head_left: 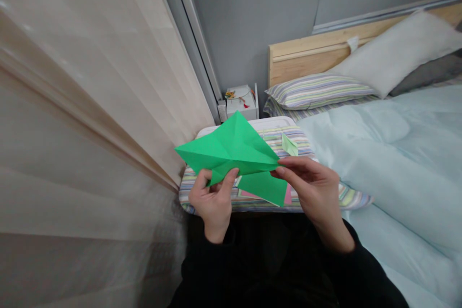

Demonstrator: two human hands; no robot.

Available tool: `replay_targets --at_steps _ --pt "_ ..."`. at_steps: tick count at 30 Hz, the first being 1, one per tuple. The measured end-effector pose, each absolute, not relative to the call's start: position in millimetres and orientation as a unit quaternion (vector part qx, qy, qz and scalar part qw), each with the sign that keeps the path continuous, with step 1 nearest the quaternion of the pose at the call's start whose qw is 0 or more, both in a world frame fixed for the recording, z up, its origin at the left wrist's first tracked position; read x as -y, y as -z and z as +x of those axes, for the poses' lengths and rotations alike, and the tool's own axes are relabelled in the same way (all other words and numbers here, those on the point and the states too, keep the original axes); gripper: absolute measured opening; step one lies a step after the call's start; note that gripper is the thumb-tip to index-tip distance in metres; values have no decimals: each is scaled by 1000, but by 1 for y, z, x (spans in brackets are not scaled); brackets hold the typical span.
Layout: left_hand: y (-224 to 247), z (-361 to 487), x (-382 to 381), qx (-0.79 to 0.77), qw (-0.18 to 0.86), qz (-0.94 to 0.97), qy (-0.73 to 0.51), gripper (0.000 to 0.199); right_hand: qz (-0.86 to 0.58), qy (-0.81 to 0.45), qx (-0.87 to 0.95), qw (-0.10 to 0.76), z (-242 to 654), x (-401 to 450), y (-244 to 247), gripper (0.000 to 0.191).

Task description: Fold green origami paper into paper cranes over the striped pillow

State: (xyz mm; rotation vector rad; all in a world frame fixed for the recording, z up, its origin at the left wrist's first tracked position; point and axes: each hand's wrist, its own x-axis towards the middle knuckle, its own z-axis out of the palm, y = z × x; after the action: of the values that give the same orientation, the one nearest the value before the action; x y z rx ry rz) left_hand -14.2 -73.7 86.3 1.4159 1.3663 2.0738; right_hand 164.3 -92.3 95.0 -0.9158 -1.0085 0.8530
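Observation:
A green sheet of origami paper (233, 142), creased and partly folded, is held up above the small table. My left hand (214, 199) pinches its lower edge between thumb and fingers. At the paper's right corner, the thumb and fingertips of my right hand (312, 187) are closed on it. Below lies another green sheet of paper (265, 188) on the striped cloth, with a pink sheet (288, 196) showing under it. A pale green folded paper piece (289, 145) rests on the cloth beyond my right hand.
The small table has a striped cover (355, 198) and a white far edge (276, 122). A beige curtain (108, 82) hangs close on the left. To the right is a bed with a light blue quilt (397, 139) and pillows. A white bedside unit (238, 103) holds small items.

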Motion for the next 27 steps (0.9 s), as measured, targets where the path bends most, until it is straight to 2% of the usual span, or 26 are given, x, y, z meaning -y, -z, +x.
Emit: replay_targets --at_steps 9,15,21,27 --pt "-78 -16 65 -479 210 467 -713 42 -436 -356 439 700 166 87 -90 10" --pt "-79 -16 66 -473 204 474 -714 39 -375 -440 458 676 164 87 -90 27" --pt "-77 -20 68 -472 179 495 -707 46 -405 -413 455 677 163 84 -93 18" --pt "-80 -24 68 -479 162 505 -699 43 -420 -394 465 672 170 86 -94 13"
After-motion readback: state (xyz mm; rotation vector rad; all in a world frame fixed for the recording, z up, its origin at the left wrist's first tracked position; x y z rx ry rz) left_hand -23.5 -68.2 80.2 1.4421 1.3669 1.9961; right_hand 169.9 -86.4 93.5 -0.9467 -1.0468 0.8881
